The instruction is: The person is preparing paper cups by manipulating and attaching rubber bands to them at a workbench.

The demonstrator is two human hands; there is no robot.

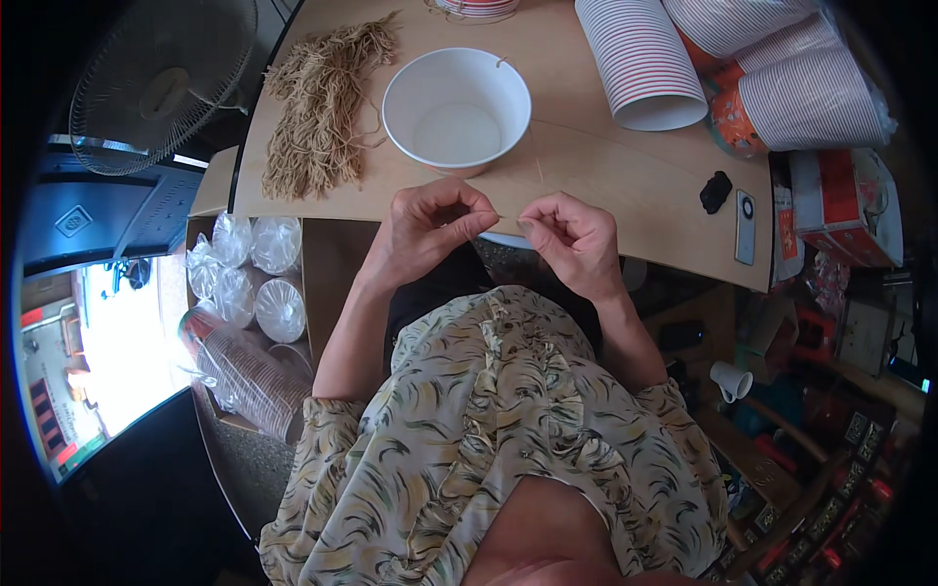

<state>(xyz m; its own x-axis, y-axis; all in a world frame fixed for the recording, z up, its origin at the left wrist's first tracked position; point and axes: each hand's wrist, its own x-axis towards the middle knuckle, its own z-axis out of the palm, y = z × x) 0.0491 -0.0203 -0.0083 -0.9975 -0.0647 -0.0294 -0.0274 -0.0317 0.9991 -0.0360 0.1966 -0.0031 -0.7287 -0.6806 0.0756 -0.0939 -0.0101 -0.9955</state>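
i have both hands raised at the near edge of the worktop [596, 161], fingertips nearly meeting. my left hand [432, 223] and right hand [575, 242] each pinch, thumb against forefinger, on a thin strand [502, 217], which shows only in the small gap between them. just beyond stands the tub [405, 103], upright, with a wisp [502, 62] at its far rim; the cord bundle [318, 122] lies loose to its left. i take the step in hand to be fine finger work on this one strand, perhaps twisting or knotting it; i cannot tell which. as i judge it, the next move calls for firm pinches and a little tension, so that the strand doesn't slip away.
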